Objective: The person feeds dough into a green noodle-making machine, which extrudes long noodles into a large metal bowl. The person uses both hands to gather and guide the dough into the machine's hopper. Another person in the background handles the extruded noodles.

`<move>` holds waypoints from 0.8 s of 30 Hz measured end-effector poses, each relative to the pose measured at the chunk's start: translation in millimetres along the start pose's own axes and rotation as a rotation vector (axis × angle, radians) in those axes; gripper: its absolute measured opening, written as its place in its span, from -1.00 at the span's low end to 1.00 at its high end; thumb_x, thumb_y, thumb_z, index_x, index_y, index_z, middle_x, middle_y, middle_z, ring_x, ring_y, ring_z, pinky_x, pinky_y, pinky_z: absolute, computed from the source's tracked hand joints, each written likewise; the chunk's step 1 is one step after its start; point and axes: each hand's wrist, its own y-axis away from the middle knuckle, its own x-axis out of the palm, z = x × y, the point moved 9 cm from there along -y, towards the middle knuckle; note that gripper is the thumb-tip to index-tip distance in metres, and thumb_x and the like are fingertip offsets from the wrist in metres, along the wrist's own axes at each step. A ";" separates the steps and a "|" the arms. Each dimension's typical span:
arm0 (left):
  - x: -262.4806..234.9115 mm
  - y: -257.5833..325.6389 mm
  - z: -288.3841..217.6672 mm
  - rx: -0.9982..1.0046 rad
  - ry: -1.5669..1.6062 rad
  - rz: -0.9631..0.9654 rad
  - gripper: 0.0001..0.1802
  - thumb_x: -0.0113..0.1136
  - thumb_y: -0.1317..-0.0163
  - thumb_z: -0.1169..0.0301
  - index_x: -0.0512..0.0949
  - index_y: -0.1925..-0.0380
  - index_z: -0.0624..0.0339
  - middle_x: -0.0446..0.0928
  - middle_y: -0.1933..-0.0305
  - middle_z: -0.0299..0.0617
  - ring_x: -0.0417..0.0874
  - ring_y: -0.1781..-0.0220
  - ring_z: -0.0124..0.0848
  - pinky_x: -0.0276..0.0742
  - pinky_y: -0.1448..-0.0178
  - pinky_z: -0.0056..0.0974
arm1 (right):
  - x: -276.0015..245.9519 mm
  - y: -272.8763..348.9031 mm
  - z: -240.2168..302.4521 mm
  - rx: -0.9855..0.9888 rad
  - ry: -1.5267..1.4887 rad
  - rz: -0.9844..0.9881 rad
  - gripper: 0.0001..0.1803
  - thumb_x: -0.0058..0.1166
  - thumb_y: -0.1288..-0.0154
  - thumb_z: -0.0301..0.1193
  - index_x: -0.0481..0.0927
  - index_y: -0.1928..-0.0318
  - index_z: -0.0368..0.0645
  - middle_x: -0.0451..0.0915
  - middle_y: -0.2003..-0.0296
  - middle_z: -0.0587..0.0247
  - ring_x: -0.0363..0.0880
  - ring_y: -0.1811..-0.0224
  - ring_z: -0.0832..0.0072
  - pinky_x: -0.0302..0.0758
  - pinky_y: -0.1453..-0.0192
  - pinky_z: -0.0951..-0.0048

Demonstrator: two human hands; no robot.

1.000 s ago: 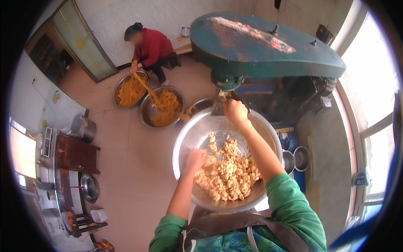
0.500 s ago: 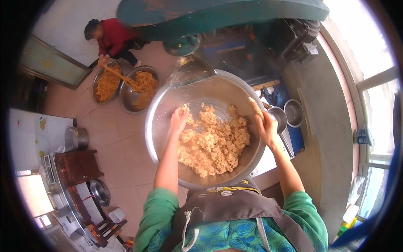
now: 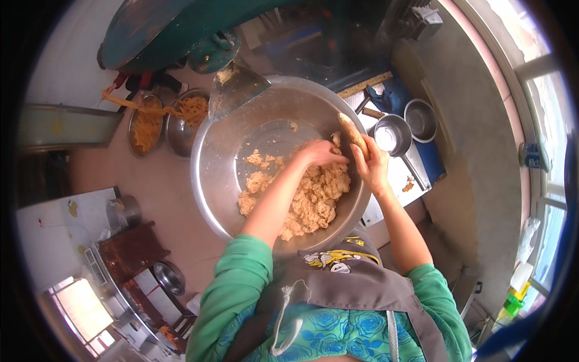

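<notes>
In front of me is a large steel basin (image 3: 211, 205) with clumps of crumbly yellowish dough (image 3: 322, 190) heaped in its near right half. My left hand (image 3: 325, 152) reaches across into the basin, its fingers bent into the dough by the right wall; the fingertips are partly hidden. At the right rim, my right hand (image 3: 375, 161) grips a short, thick wooden stick (image 3: 351, 133) coated with dough, which slants up and away along the basin's inner wall.
A metal chute (image 3: 235, 90) of the green machine (image 3: 163, 30) overhangs the basin's far left rim. On the right stand a saucepan (image 3: 392, 136) and a steel bowl (image 3: 420, 119). Far left, a partly hidden person lifts orange strands over two basins. A grey ledge (image 3: 476, 181) runs along the window.
My left hand has moved right across the basin into the dough near my right hand. The view has shifted, and the machine now hides most of the other person.
</notes>
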 end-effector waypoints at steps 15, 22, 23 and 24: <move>86.9 193.3 -10.4 0.410 -0.427 -0.243 -0.18 0.21 0.11 0.47 0.31 -0.26 -0.30 -0.16 -0.53 -0.09 -0.22 -0.55 0.07 -0.40 -0.41 0.49 | -5.7 -0.6 0.7 -0.025 -0.016 -0.046 -0.73 0.16 -0.24 -0.43 0.54 0.07 -0.23 0.56 0.60 0.10 0.56 0.63 0.40 0.45 0.47 0.48; 109.5 137.1 -26.4 0.451 -0.836 -0.323 -0.27 0.32 0.10 0.31 0.36 -0.16 -0.46 -0.15 -0.53 -0.18 -0.12 -0.46 0.27 0.05 -0.24 0.58 | 1.6 4.9 -2.4 0.013 0.018 -0.007 -0.71 0.23 -0.20 -0.42 0.54 0.08 -0.22 0.62 0.45 -0.02 0.65 0.47 0.17 0.53 0.36 0.40; 115.2 132.8 -22.0 0.442 -0.832 -0.388 -0.33 0.28 0.06 0.31 0.37 -0.13 -0.47 -0.13 -0.52 -0.16 -0.04 -0.42 0.28 0.10 -0.23 0.56 | 2.2 5.9 -3.6 0.017 0.028 -0.005 -0.71 0.23 -0.20 -0.42 0.54 0.08 -0.22 0.62 0.45 -0.02 0.65 0.47 0.17 0.53 0.36 0.40; 119.4 129.0 -17.3 0.429 -0.828 -0.453 -0.39 0.25 0.02 0.31 0.39 -0.10 -0.47 -0.12 -0.52 -0.14 0.04 -0.39 0.29 0.15 -0.22 0.54 | 0.2 6.3 -0.9 -0.011 0.037 -0.032 -0.71 0.23 -0.20 -0.42 0.54 0.08 -0.22 0.62 0.46 -0.01 0.65 0.49 0.20 0.53 0.38 0.41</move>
